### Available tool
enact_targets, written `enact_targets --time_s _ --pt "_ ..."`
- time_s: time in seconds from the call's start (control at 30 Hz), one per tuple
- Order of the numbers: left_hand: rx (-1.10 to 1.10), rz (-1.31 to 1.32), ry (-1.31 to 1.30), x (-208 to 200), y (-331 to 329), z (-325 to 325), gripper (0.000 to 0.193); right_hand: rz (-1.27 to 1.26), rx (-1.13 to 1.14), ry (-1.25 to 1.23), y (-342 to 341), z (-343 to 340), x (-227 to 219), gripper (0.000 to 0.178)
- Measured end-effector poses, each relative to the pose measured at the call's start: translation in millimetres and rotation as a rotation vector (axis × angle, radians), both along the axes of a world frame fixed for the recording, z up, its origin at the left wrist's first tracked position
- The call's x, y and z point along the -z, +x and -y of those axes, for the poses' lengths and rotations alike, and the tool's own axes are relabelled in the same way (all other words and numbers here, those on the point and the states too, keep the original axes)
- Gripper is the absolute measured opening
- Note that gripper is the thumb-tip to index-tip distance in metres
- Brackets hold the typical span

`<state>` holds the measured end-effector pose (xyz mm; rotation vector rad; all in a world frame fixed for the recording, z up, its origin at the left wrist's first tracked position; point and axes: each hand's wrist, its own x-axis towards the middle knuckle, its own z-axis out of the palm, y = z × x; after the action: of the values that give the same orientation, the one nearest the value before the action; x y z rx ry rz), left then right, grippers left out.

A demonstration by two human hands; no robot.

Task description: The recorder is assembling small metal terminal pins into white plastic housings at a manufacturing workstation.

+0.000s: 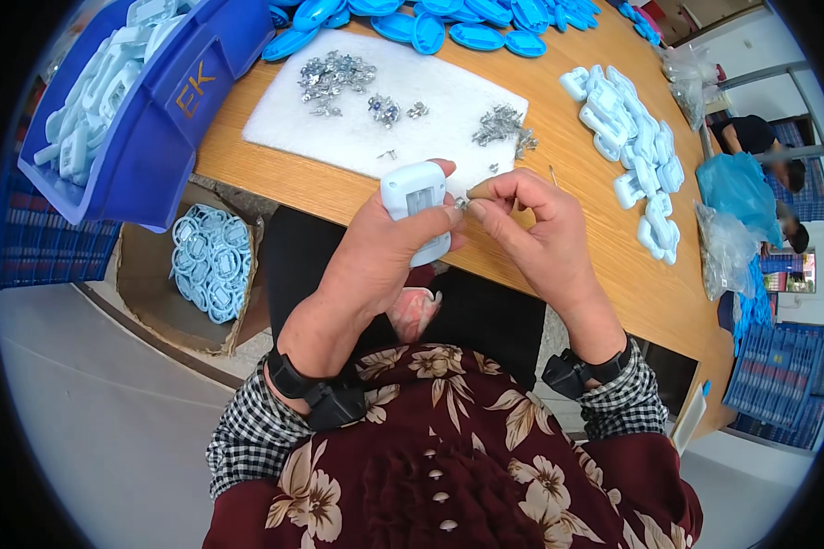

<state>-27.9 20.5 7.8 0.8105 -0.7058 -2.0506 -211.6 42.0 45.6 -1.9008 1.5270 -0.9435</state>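
Note:
My left hand [375, 242] is closed around a light blue plastic housing [414, 186] with a rectangular recess, held tilted above the table's near edge. With thumb and forefinger, my right hand [542, 224] pinches a small metal clip [461, 203] close beside the housing's right edge; the left thumb tip is almost against it. Whether the clip touches the housing I cannot tell. Beyond both hands lies a white foam sheet [439, 87] bearing several heaps of small metal pieces [334, 78].
A blue bin [151, 151] of pale housings stands at the left, above a cardboard box [142, 279] of light blue rings. More pale housings [627, 128] lie on the wooden table [572, 197] at the right. Bright blue oval parts [476, 37] line the far side. Two people work in the background.

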Motion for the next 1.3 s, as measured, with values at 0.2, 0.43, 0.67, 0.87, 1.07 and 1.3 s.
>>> enact_targets --time_s 0.2,0.43,0.67,0.87,1.07,1.3 --pt "0.074 0.026 -0.017 -1 2 -1 0.054 0.269 -0.014 0.398 -3 1 -12 0.01" --pt "0.164 -0.337 0.101 2 8 5 0.062 0.175 -0.033 0.094 -5 -1 -8 0.008" --pt "0.202 -0.244 0.025 2 8 3 0.066 0.047 -0.116 -0.043 3 2 -20 0.011" --pt "0.097 -0.298 -0.038 -4 13 12 0.061 0.391 -0.016 0.139 -4 -9 3 0.009" --pt "-0.203 -0.369 -0.174 -9 7 25 0.057 0.847 -0.031 0.539 16 -18 9 0.01" --pt "-0.135 -0.312 -0.196 5 13 16 0.055 0.857 -0.196 0.626 4 -5 17 0.008"
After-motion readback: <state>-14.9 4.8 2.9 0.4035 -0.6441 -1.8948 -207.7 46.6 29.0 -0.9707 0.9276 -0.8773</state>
